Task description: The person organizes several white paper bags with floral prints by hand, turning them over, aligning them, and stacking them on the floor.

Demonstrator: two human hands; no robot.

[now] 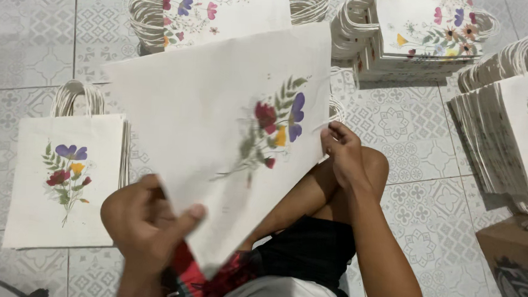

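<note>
I hold a cream paper bag (217, 116) with a printed flower bouquet, tilted in front of me above my lap. My left hand (149, 221) grips its lower corner, thumb on top. At the bag's right edge my right hand (342, 152) pinches it near the rope handle. My bent knee (371, 166) shows just behind the right hand.
A stack of the same flowered bags (63, 180) lies on the tiled floor at the left. More stacks sit at the top (217, 7), top right (426, 36) and right (512, 131). A brown cardboard box (514, 264) stands at the lower right.
</note>
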